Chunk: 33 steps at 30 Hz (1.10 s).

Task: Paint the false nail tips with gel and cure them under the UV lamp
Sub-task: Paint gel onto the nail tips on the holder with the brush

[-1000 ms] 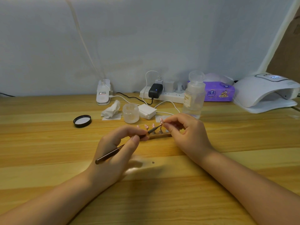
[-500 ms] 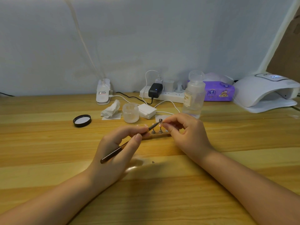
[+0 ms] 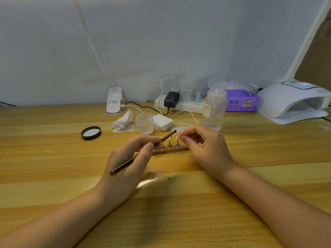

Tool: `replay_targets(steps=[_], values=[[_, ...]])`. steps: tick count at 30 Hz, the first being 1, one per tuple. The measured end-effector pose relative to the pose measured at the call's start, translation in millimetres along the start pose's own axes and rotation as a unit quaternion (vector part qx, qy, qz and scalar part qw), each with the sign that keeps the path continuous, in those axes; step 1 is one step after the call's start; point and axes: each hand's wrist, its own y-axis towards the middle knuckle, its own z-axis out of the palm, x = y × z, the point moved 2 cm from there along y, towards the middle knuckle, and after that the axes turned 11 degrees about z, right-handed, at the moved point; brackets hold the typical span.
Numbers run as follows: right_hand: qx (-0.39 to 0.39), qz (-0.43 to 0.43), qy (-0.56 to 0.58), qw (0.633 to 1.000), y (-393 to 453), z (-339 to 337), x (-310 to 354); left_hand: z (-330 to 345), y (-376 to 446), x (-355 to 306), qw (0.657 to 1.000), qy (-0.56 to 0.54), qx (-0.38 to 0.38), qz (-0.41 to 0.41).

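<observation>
Wooden table (image 3: 53, 158), pale planks, runs the full width; white wall behind.

1. Black jar lid (image 3: 91, 133), left of centre, lying with its pale inside up.
2. White clip-on device (image 3: 114, 102) with cable, far side, against the wall.
3. Crumpled tissue (image 3: 123, 120) on a small white sheet, just right of the lid.
4. Frosted jar (image 3: 144, 123), open, beside the tissue.
5. Stack of white pads (image 3: 162, 122), touching or just beside the jar; which, cannot be told.
6. Left hand (image 3: 129, 167), near centre. Thumb and forefinger pinch a dark slim brush (image 3: 125, 164); the handle slants down to the left across the hand, the bristle end reaches up right to the raised nail tip.
7. Wooden holder (image 3: 172, 149), a low strip between the two hands, bearing small metal stands with pink false nail tips (image 3: 169, 139).
8. Nail tip (image 3: 177, 133), pink with pale spots, upright on its stand at the right end of the visible row, brush end touching it.
9. Right hand (image 3: 206, 147), fingers curled, thumb and forefinger closed in a pinch at the right edge of that tip.
10. Power strip (image 3: 188, 105), far centre, with a black adapter and white plugs.
11. Clear pump bottle (image 3: 214, 104), labelled NAIL, just behind the right hand.
12. Purple tissue pack (image 3: 241, 102), far right of the bottle.
13. White UV lamp (image 3: 293, 101), far right, display lit, opening towards the left.
</observation>
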Motion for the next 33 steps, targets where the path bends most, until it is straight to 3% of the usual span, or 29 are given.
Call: replay_targets(steps=[15,17,20,25,33], values=[[-0.015,-0.007,-0.002,1.0,0.9,-0.1,-3.0,-5.1,-12.1,-15.8,0.996,0.004,0.012,0.086],[-0.014,-0.008,-0.005,1.0,0.5,-0.4,-2.6,-2.3,-7.5,-8.6,0.998,0.009,0.014,0.065],[-0.01,-0.007,-0.004,1.0,-0.1,-0.8,-1.5,-2.2,-11.1,13.8,0.997,0.005,0.083,0.006],[-0.008,-0.003,0.0,1.0,-0.7,-0.8,-0.5,-3.8,-9.6,-10.7,0.998,0.007,-0.018,0.065],[-0.012,-0.005,0.0,1.0,0.6,-1.0,-1.9,-0.5,-8.9,-13.2,0.997,0.006,0.014,0.075]])
